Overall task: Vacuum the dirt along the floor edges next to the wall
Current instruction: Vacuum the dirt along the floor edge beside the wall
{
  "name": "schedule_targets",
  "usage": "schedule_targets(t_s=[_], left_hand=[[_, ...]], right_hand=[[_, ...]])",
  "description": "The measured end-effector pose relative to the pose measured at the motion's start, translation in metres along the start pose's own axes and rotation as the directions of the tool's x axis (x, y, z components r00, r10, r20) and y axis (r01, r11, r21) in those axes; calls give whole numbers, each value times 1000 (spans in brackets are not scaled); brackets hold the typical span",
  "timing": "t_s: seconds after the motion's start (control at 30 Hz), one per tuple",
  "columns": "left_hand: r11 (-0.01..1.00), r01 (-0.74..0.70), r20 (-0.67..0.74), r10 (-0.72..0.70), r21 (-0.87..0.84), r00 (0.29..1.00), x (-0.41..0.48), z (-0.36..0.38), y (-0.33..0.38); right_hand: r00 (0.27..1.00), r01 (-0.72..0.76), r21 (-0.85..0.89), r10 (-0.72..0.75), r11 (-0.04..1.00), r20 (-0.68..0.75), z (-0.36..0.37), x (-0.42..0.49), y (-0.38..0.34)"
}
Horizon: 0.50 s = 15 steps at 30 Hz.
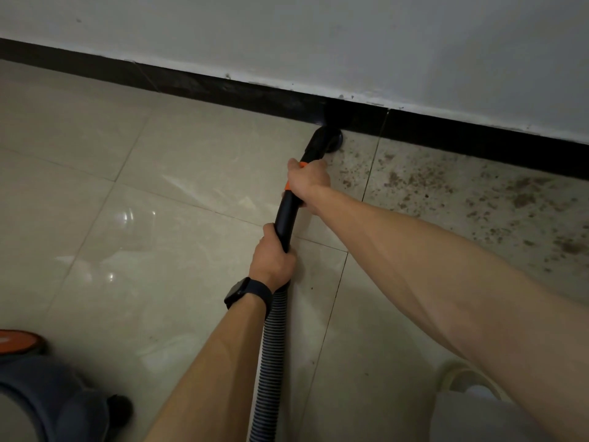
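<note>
The right hand wraps its fingers tight around the black tube, up by the orange ring near the front end. The left hand grips the same tube lower down, just where the bumpy grey hose starts. A dark watch sits on the left wrist. Both arms reach out toward the wall. At the end of the tube is a round black nozzle. It sits on the floor and touches the black strip that runs along the bottom of the white wall. The floor is made of big shiny pale tiles. The dirt is a lot of little brown bits and spots. It lies on the tiles to the right of the nozzle, close to the black strip, and it spreads far to the right. Some bits lie just beside the nozzle and the right hand. The tiles to the left of the nozzle look clean and shiny. The hose runs down to the bottom edge of the view. In the bottom left corner is the vacuum body, grey-blue with an orange part. In the bottom right corner is a blurry white thing, and I cannot tell what it is.
</note>
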<state>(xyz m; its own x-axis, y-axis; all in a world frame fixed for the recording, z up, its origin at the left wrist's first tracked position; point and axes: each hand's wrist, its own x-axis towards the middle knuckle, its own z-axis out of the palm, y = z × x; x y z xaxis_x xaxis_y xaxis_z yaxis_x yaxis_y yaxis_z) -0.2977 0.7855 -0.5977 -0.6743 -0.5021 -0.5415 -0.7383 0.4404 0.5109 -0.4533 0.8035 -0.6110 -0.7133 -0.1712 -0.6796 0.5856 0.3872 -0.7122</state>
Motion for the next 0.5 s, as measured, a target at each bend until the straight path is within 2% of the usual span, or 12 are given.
schedule_targets(t_s=[0.3,0.5], left_hand=[[1000,-19,-23,19,-22,1000,1,6,4],[998,-61,-26,61,-34,998,-13,0,0]], right_hand=[[1000,18,17,-18,1000,18,-7,8,-3],[986,-59,179,29,982,164,-20,-4,-10]])
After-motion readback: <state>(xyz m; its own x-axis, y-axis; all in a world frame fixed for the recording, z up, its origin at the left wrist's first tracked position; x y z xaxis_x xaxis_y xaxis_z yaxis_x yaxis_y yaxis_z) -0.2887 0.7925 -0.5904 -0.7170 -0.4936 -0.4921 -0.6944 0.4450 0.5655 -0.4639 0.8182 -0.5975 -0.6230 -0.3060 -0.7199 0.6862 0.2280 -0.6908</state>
